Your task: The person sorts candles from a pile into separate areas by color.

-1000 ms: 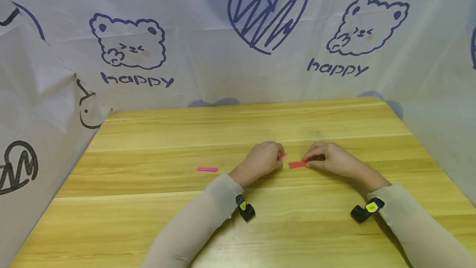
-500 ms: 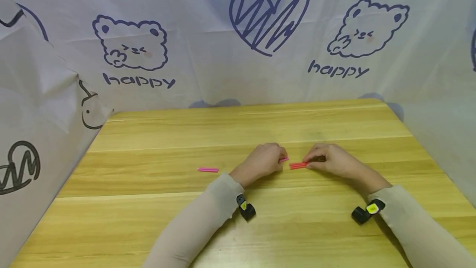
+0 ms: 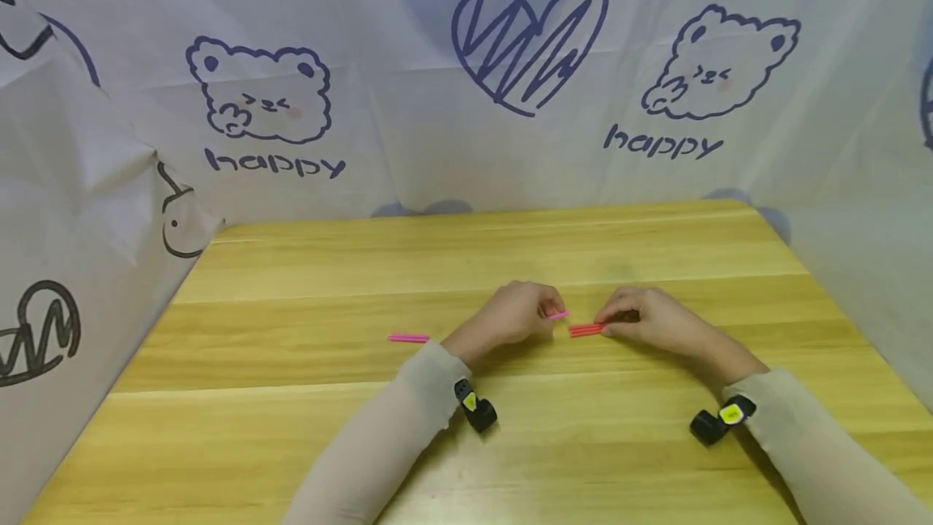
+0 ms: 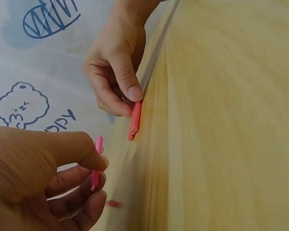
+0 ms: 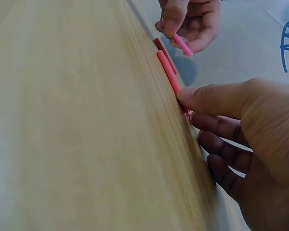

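My left hand pinches a short pink stick between thumb and fingers, above the table. In the left wrist view that pink stick stands nearly upright across the fingertips. Opposite, my right hand pinches the right end of a small bundle of red sticks lying side by side. Thumb and fingers cover that end; the other end points toward my left hand. In the right wrist view the red sticks lie along the wood, just below the pink one.
Two pink sticks lie together on the wooden table, left of my left wrist. A white cloth with bear and heart drawings hangs behind the table. Both wrists wear black cameras. A blurred reddish piece shows beneath my left fingers.
The pink stick in my left hand has turned from slanting upward to nearly level, and shows more of its length. My right hand keeps its hold on the red sticks.
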The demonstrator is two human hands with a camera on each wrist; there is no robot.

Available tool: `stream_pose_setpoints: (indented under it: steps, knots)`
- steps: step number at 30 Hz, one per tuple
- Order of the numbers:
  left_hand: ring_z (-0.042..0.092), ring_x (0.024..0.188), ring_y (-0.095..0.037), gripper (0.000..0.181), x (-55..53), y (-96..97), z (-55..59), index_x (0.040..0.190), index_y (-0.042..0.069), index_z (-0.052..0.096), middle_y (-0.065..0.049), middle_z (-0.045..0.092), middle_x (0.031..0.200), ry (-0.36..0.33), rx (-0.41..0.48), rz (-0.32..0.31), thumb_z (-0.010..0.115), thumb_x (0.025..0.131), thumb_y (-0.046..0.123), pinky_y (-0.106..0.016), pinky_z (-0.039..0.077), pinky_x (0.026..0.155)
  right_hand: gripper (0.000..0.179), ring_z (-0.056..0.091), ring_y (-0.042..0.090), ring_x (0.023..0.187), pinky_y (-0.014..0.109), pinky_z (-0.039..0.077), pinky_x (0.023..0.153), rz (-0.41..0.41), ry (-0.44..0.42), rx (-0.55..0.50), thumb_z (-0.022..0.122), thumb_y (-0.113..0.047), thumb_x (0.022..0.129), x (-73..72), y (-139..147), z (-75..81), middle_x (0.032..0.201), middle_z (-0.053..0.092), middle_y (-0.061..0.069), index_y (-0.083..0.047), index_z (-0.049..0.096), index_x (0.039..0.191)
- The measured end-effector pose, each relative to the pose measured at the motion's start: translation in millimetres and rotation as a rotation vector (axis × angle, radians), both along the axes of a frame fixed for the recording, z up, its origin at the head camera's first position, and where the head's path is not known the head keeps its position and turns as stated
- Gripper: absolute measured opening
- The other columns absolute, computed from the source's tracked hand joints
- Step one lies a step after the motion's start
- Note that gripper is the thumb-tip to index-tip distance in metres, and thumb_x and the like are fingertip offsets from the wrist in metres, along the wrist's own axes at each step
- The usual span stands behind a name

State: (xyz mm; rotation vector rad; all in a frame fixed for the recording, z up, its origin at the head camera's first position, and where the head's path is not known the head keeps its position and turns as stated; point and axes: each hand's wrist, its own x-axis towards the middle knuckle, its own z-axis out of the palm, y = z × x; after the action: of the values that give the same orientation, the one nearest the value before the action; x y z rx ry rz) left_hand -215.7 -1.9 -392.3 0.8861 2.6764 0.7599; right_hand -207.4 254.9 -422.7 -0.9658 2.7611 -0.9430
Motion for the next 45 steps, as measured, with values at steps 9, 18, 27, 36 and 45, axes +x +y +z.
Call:
stream_pose_setpoints:
  steps: [9, 18, 27, 36, 45]
  knots:
    - [0.059, 0.08, -0.007, 0.022, 0.5, -19.5, 3.3, 0.104, 0.015, 0.072, 0.008, 0.066, 0.088, -0.003, 0.077, -0.024, 0.069, 0.086, 0.005, -0.021, 0.046, 0.075, 0.01, 0.059, 0.01, 0.085, 0.03, 0.049, 0.073, -0.025, -0.045, -0.011, 0.074, -0.018, 0.089, 2.0, -1, -0.3, 0.094, 0.065, -0.01, -0.02, 0.077, 0.099]
    - [0.059, 0.079, -0.008, 0.018, -0.2, -41.9, 6.1, 0.103, 0.014, 0.073, 0.003, 0.069, 0.09, -0.003, 0.117, -0.036, 0.066, 0.088, 0.007, -0.024, 0.047, 0.073, 0.011, 0.059, 0.01, 0.086, 0.03, 0.05, 0.074, -0.028, -0.052, -0.013, 0.074, -0.018, 0.089, 1.7, -1, -0.7, 0.094, 0.065, -0.01, -0.021, 0.077, 0.099]
    - [0.06, 0.079, -0.01, 0.015, 3.0, -56.1, 10.4, 0.105, 0.013, 0.074, 0.001, 0.071, 0.09, 0.02, 0.111, -0.039, 0.071, 0.09, 0.013, -0.025, 0.048, 0.073, 0.011, 0.059, 0.01, 0.083, 0.029, 0.05, 0.071, -0.048, -0.057, -0.029, 0.075, -0.022, 0.088, 1.5, 0, -1.9, 0.093, 0.065, -0.01, -0.022, 0.075, 0.098]
    - [0.062, 0.081, -0.011, 0.014, 5.0, -74.2, 12.6, 0.104, 0.014, 0.074, 0.001, 0.069, 0.089, 0.059, 0.094, -0.026, 0.072, 0.09, 0.012, -0.025, 0.049, 0.075, 0.016, 0.058, 0.012, 0.082, 0.028, 0.05, 0.072, -0.089, -0.069, -0.043, 0.076, -0.024, 0.087, 1.9, -5, 2.8, 0.092, 0.065, -0.007, -0.015, 0.073, 0.101]
    - [0.064, 0.083, -0.012, 0.017, 8.0, -94.7, 12.1, 0.104, 0.012, 0.074, 0.001, 0.07, 0.092, 0.072, 0.082, -0.029, 0.069, 0.09, 0.005, -0.025, 0.051, 0.075, 0.02, 0.058, 0.015, 0.09, 0.037, 0.05, 0.08, -0.081, 0.036, -0.024, 0.074, -0.022, 0.089, 0.0, -16, 12.5, 0.1, 0.066, -0.004, -0.013, 0.072, 0.107]
